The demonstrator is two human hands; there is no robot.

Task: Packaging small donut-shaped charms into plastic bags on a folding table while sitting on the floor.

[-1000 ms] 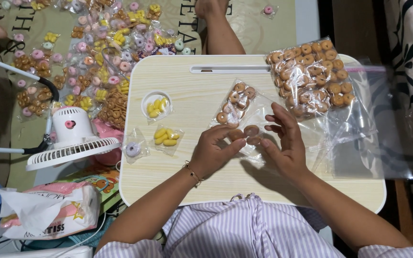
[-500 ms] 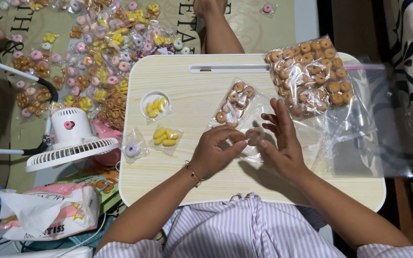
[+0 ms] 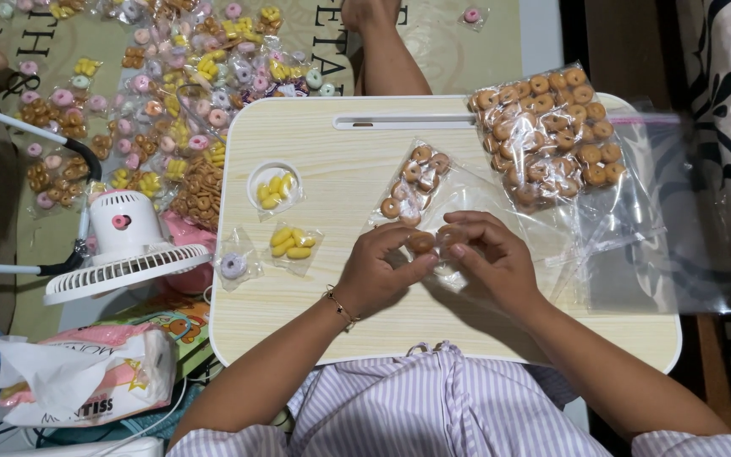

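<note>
Our left hand (image 3: pixel 376 272) and right hand (image 3: pixel 491 258) pinch a small clear plastic packet of glossy brown ring-shaped snacks (image 3: pixel 430 243) mid-table; beyond lie a filled packet (image 3: pixel 414 184) and a large crinkled bag of rings (image 3: pixel 552 131).

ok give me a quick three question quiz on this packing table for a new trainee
1. True or false: both hands meet over a small clear packet with brown ring pieces in it.
2. Which lies nearest the left hand?
A. the purple ring packet
B. the yellow-piece packet
C. the white fan
3. Fill in: the big clear bag of brown rings sits at the table's far ____ corner.

Key
1. True
2. B
3. right
</note>
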